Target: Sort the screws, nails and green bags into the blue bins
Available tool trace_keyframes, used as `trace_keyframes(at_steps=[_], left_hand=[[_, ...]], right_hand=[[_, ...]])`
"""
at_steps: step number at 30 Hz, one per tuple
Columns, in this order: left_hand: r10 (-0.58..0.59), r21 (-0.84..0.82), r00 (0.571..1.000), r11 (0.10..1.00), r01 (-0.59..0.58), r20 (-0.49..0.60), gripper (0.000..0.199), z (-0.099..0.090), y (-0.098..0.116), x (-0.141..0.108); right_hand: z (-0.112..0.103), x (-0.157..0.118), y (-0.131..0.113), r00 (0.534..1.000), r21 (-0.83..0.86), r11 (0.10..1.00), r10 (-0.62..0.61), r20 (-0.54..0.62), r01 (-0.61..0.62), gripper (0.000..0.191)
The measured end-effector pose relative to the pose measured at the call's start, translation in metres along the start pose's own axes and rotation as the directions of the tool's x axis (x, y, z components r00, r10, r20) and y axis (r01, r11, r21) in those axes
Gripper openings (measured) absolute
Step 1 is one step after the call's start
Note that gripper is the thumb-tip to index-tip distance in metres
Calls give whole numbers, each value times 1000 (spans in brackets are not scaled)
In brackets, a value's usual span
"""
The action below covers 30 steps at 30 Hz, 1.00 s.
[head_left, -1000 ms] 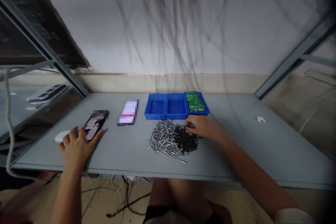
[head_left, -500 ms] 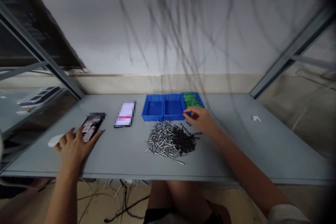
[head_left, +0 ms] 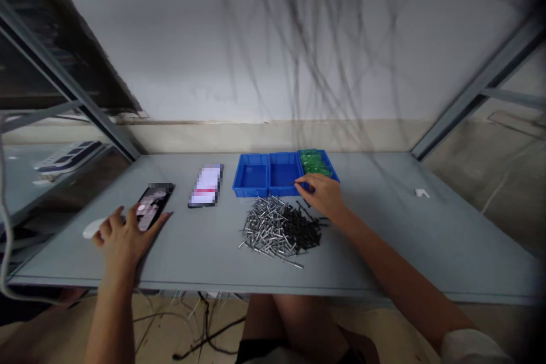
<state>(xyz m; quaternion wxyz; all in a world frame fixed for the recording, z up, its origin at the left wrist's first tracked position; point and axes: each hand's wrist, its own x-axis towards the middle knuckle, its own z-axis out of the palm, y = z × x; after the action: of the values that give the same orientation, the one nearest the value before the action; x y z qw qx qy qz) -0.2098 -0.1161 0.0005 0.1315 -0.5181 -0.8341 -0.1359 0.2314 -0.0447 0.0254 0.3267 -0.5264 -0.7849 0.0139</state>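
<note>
L grip open, flat on worktop, fingers by phone & white mouse. Pile of steel & black pins just in front of R grip, curled, can't tell if holding anything, fingertips at blue bin; green parts in next bin.
</note>
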Motion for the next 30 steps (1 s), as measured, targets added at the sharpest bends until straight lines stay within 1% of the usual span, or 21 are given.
trace_keyframes(at_steps=[5,10,12,14,18,20,22,24,28,30], left_hand=[[5,-3,1000,1000,-5,-6,80,-1,2,-3],[12,-11,1000,1000,-12,-12,77,-1,1,-4],[13,-13,1000,1000,-13,-8,78,-2,2,-5],[14,-17,1000,1000,-14,-12,78,-3,3,-5],[12,-12,1000,1000,-12,-21,76,-4,4,-5],[6,-11,1000,1000,-6,-17,73,-4,4,-5],[8,-14,1000,1000,-9,-25,72,-4,4,-6],[19,-28,998,999,-20,-58,70,-5,2,-8],[5,-71,986,997,-17,-165,62,-8,-2,-15],[-19,-77,980,997,4,-198,60,-8,-4,-18]], right_hand=[[5,0,1,1000,-41,999,-5,24,6,21],[4,-3,3,993,-78,993,-82,79,88,25],[0,-4,6,986,-71,992,-92,140,103,24],[-5,-5,10,970,-65,994,-74,232,91,22],[-15,-5,17,901,-121,992,11,433,46,22],[-18,-5,18,868,-178,983,60,493,33,24],[-18,-5,18,847,-214,977,92,524,26,26],[-18,-5,18,836,-224,974,104,538,23,28],[-17,-5,19,833,-206,978,92,545,27,24],[-16,-5,20,837,-193,981,85,540,25,20]])
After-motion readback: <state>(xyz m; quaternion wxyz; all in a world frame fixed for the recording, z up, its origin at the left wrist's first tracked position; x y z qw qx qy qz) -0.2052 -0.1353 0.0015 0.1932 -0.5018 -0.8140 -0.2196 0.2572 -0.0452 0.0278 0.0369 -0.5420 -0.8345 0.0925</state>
